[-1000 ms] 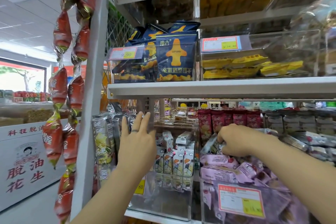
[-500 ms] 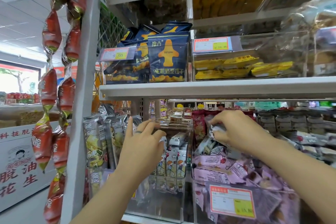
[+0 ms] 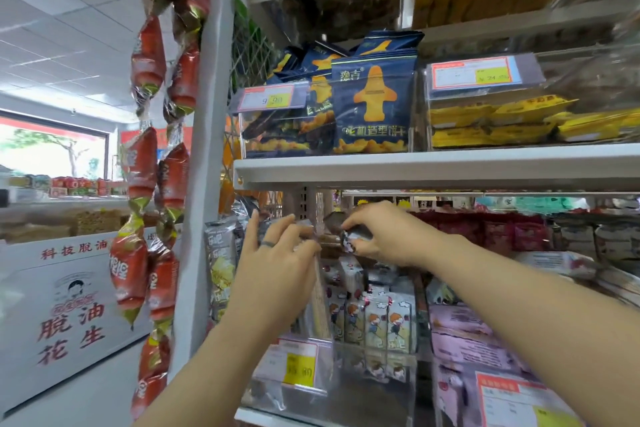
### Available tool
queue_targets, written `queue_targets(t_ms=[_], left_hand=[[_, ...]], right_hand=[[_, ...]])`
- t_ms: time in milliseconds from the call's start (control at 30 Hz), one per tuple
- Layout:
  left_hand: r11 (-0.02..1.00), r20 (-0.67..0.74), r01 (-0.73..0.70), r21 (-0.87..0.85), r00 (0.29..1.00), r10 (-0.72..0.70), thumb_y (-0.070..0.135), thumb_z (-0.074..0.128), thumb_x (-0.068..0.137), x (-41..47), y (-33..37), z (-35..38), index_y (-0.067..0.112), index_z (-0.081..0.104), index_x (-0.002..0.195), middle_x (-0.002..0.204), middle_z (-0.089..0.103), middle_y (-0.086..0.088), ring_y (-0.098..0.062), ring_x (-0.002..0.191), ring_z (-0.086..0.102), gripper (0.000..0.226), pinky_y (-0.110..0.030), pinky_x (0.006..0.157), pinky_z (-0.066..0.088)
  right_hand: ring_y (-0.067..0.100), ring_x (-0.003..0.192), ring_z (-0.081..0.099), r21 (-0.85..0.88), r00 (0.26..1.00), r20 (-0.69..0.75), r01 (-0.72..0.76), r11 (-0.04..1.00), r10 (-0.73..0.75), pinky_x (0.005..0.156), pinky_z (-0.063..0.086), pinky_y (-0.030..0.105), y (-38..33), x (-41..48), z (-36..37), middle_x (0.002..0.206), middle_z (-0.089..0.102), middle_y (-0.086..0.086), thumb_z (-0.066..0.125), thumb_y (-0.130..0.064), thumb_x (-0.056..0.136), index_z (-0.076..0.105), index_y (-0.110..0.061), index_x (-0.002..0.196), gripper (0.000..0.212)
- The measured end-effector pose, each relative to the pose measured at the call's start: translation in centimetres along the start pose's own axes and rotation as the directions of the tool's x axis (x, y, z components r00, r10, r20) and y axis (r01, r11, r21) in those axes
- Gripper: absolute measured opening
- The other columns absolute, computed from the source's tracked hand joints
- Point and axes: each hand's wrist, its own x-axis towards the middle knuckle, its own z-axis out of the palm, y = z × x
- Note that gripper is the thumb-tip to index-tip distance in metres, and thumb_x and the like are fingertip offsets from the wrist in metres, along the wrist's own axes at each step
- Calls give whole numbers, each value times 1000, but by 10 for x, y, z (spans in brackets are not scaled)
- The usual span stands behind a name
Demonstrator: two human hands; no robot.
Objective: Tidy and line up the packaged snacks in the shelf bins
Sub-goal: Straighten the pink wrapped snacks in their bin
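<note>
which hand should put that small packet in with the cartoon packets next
Right. The right hand already pinches the small packet above the cartoon packets in the clear bin. The left hand is at the bin's left wall and carries no packet.
</note>
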Motion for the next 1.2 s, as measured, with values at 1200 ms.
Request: queue_targets(t_ms=[1200], left_hand=[[998, 96, 27, -59, 995, -21, 20, 78, 69, 8, 21, -6, 22, 72, 83, 106, 67, -1, -24, 106, 62, 15, -65, 105, 25]], right_hand=[[15, 112, 53, 54, 961, 249, -135, 989, 117, 94, 46, 30, 17, -32, -14, 138, 50, 1, 42, -1, 88, 49, -26, 134, 53]])
